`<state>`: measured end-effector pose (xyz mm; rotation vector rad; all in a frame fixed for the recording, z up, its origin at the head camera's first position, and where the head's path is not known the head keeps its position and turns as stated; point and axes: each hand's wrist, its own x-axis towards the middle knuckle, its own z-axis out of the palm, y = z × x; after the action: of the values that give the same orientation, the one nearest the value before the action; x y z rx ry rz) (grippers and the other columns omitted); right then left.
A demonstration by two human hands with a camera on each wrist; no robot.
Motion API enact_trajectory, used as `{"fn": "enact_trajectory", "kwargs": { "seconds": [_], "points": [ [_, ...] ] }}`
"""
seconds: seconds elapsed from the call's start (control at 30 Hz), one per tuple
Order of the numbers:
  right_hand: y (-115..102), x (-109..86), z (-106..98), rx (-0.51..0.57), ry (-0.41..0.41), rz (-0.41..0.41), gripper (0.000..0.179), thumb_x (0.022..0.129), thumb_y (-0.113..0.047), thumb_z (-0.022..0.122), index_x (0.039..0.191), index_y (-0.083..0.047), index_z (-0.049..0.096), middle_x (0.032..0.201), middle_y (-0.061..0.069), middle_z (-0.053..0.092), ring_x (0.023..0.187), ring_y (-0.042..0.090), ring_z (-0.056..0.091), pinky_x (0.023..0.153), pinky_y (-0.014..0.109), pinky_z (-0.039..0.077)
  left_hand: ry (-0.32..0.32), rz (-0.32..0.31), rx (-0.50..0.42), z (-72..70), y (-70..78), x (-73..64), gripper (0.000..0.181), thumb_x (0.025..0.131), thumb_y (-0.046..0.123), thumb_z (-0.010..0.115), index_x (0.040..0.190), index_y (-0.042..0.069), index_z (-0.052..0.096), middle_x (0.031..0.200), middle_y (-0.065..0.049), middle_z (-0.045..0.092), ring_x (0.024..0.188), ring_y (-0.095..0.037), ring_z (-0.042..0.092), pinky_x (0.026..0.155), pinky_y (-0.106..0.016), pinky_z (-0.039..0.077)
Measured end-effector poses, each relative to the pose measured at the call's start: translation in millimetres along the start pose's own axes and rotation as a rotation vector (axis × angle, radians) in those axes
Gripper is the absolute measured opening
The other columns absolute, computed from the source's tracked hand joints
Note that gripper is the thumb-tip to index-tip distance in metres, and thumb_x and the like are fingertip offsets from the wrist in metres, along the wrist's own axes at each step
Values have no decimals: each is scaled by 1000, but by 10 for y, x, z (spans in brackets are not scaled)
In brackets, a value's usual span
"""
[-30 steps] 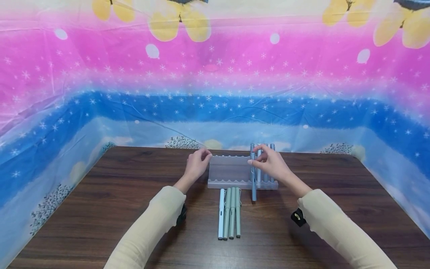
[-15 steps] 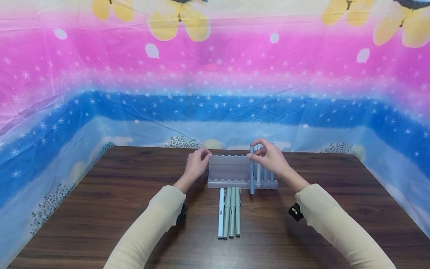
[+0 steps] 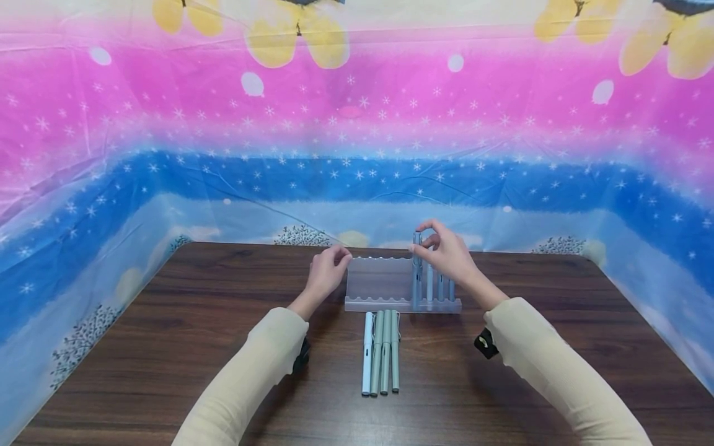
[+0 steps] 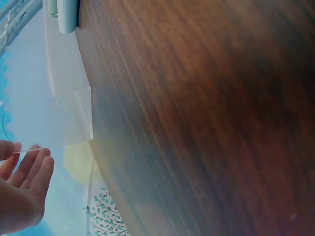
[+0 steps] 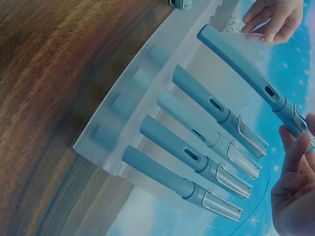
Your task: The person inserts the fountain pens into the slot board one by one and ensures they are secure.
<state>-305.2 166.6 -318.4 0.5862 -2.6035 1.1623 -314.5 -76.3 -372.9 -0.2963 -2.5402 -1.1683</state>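
Four capped pens [image 5: 187, 120] lean in one end of the translucent rack [image 3: 382, 282].

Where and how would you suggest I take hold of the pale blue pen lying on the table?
Probably mid-barrel, from above and the left: the pale blue pen lies flat, leftmost of four, its left side free, while a green pen lies close on its right.
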Motion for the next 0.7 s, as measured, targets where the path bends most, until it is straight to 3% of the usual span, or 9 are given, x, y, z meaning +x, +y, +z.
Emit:
{"fn": "enact_trajectory", "kwargs": {
  "seconds": [0.37,0.7],
  "points": [
    [14,25,56,-14,102,-52,35,82,-26,63,110,-11,49,82,7,64,63,17,56,51,34,41,-1,-10,0,-1,4,-3,13,89,16,53,93,6,61,90,-6,63,84,-20,56,79,-37,39],
    [107,12,170,-46,205,-136,32,82,-22,64,108,-11,49,76,4,64,49,14,48,45,32,38,-1,-8,-1,-3,2,-1,14,89,17,53,93,7,61,90,-5,63,82,-20,56,77,-36,40]
  ]
}}
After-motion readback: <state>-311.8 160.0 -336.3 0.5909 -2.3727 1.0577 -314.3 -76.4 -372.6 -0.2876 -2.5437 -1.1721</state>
